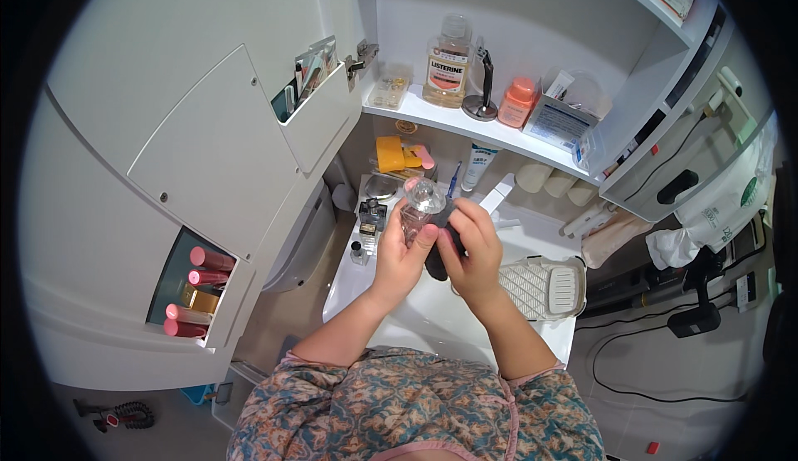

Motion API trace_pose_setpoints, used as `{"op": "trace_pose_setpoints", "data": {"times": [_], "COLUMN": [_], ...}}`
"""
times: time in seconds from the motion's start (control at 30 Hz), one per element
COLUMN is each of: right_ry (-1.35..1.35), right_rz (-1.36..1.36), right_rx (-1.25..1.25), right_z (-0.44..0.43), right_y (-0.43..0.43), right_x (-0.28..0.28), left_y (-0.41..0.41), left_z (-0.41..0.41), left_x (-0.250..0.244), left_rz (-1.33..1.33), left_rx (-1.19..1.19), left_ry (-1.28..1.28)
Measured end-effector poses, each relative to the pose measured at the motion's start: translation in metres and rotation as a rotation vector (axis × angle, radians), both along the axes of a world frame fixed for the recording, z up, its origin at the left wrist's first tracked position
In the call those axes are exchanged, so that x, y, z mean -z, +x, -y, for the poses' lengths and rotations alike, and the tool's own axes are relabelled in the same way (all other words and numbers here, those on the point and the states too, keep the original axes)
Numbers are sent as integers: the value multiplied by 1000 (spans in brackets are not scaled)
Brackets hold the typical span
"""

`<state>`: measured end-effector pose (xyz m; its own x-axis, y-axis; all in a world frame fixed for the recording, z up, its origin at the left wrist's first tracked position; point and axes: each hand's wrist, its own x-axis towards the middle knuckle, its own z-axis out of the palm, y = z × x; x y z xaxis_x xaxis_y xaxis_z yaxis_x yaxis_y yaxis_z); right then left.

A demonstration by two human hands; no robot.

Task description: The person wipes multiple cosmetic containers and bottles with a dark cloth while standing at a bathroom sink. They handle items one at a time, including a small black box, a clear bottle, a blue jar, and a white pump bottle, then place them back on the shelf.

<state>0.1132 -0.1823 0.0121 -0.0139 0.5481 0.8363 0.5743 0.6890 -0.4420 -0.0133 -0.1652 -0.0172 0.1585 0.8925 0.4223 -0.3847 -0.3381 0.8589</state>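
Note:
My left hand [402, 255] grips a clear glass bottle [416, 216] with a faceted round stopper, upright above the back left of the white washbasin [430, 330]. Right beside it, my right hand [471, 249] pinches a dark grey cloth [437, 264] against the bottle's side; part of the cloth hangs below the fingers. Several small bottles stand on the basin's left rim, among them a dark-topped square bottle [373, 211] and a small black-capped bottle [358, 253]. Behind my hands are a blue toothbrush [454, 179], a toothpaste tube [479, 167] and the white faucet [499, 193].
An open cabinet door [212, 105] with lipsticks [209, 277] in its pocket spans the left. The cabinet shelf [411, 102] holds a Listerine bottle [447, 68], a razor on a stand [483, 90] and boxes. A ridged tray [536, 289] lies on the basin's right; cables hang beyond.

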Motion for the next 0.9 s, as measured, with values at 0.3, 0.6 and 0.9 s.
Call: {"op": "trace_pose_setpoints", "data": {"times": [0.3,0.6,0.9], "right_ry": [-248,-380,-394], "right_rz": [-12,-27,-83], "right_rx": [-289,-624,-671], "right_z": [-14,-28,-35], "right_y": [27,48,48], "right_x": [-15,-17,-7], "left_y": [-32,-46,-46], "left_z": [-16,-16,-21], "left_x": [-6,-17,-17], "left_rz": [-96,-116,-20], "left_rx": [211,416,432], "left_ry": [19,-97,-137]}}
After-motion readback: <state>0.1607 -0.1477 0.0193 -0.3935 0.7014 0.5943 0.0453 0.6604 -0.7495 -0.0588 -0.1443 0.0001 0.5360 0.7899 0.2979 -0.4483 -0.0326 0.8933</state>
